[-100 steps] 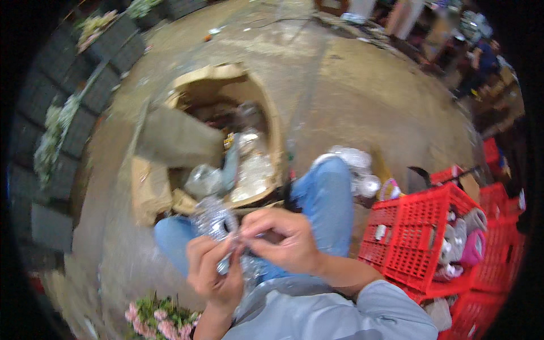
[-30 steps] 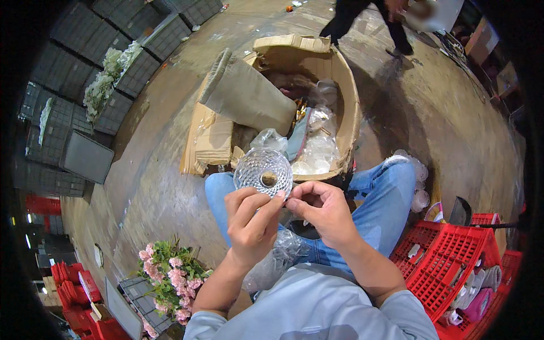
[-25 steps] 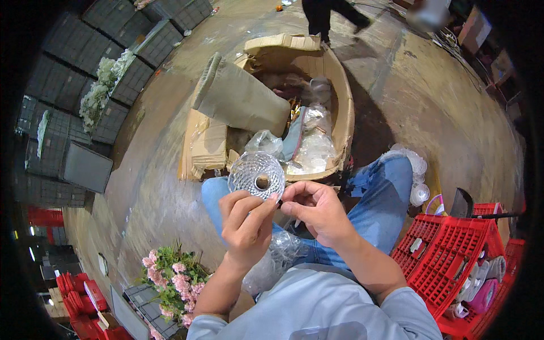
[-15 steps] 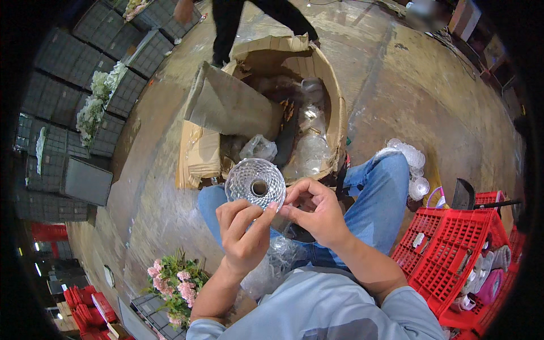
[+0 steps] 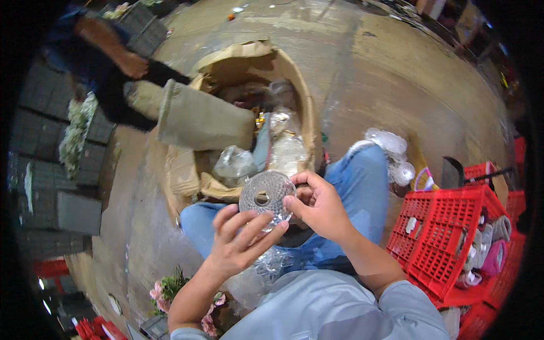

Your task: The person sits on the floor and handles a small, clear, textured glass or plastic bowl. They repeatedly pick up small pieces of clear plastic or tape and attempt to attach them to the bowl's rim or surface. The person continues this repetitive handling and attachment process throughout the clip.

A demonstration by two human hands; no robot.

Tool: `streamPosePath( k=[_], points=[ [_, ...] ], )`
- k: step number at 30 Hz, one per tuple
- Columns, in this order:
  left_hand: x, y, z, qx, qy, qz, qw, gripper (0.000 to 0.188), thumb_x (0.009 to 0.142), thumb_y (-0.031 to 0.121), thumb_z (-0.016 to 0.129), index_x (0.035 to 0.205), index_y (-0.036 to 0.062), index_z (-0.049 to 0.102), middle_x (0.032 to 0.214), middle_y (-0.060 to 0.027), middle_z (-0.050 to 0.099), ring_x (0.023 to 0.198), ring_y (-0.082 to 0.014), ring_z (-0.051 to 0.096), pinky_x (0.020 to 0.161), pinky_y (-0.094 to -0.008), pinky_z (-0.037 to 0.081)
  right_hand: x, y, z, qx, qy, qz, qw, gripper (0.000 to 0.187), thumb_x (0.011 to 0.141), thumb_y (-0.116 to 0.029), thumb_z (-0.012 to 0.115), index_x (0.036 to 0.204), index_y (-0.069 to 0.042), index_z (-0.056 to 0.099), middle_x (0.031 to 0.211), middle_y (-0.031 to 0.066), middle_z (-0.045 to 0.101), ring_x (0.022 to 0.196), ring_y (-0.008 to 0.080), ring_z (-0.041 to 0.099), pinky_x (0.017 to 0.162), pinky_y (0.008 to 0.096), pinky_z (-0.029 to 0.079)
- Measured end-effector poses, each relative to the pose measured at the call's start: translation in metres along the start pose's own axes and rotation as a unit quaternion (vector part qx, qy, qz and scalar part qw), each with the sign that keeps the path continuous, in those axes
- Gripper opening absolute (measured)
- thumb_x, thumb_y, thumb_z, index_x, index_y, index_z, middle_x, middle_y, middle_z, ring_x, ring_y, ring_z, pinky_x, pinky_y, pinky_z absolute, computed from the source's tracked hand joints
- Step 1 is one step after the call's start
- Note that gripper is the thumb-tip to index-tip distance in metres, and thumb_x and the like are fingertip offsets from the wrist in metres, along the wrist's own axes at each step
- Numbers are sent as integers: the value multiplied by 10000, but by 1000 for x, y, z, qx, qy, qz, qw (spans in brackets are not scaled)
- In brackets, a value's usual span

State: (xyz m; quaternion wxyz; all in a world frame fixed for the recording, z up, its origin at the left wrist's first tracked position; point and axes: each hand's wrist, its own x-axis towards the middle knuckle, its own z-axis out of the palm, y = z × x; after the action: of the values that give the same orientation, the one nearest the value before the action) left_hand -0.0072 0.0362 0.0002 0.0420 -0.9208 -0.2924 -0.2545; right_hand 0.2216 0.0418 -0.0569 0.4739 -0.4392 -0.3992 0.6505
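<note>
A clear, faceted round dish (image 5: 273, 184) with a hole through its middle is held up in front of my lap. My right hand (image 5: 320, 207) grips its right rim, the thumb on the near face and fingers curled behind. My left hand (image 5: 241, 238) holds the dish's lower left edge with fingertips and thumb, its other fingers loosely spread. Just beyond the dish stands a torn cardboard box (image 5: 309, 119). Inside it lie clear plastic wrapping (image 5: 235, 162) and glassy-looking pieces (image 5: 288, 144), and a grey-green sheet (image 5: 207, 119) leans over its left side.
Red plastic crates (image 5: 436, 238) with assorted items are at my right. Clear round pieces (image 5: 391, 147) lie beyond my right knee. Pink flowers (image 5: 161, 294) are at lower left. Grey crates (image 5: 42, 153) line the far left, where a person in dark clothes (image 5: 116, 79) passes.
The dish has tilted and turned in my hands, and my left fingers have spread. My view has shifted a little. The person has moved left and now bends past the box.
</note>
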Motion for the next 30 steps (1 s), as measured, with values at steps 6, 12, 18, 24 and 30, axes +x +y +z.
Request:
streamPosePath(
  k=[6,12,18,24,30],
  points=[
    [-62,-52,18,-6,110,-227,968,490,948,207,788,1402,94,642,1260,-116,629,1099,-242,584,1033,-419,461,-9,-4,-84,132,132,-59,981,245,996,-97,724,1205,-21,620,920,52,736,759,108,683,652,266,544],
    [-169,-67,45,-275,190,-570,751,372,1105,163,574,1443,11,561,975,-31,623,684,-25,494,575,-178,394,-36,-23,-203,167,340,-177,908,224,1006,-104,722,1200,-55,620,991,82,736,806,171,712,674,322,580],
    [-174,-74,59,-252,216,-582,742,362,1098,128,556,1436,-1,570,855,-29,610,568,-19,411,477,-194,311,-52,40,-318,164,431,-151,874,290,1034,-156,690,1271,-73,545,1114,119,730,900,250,737,826,416,608],
    [-167,-71,55,-237,187,-593,746,328,1108,153,553,1395,3,603,848,-1,600,583,2,411,480,-172,308,-54,184,-394,243,515,-34,821,290,1059,-180,652,1302,-110,510,1152,129,694,972,296,725,825,446,597],
    [-169,-71,51,-220,155,-617,739,317,1107,143,551,1382,-10,589,865,-26,607,552,-15,409,475,-188,313,-52,296,-423,241,595,88,762,284,1045,-218,676,1284,-160,534,1071,98,697,950,278,724,740,415,546]
  ],
)
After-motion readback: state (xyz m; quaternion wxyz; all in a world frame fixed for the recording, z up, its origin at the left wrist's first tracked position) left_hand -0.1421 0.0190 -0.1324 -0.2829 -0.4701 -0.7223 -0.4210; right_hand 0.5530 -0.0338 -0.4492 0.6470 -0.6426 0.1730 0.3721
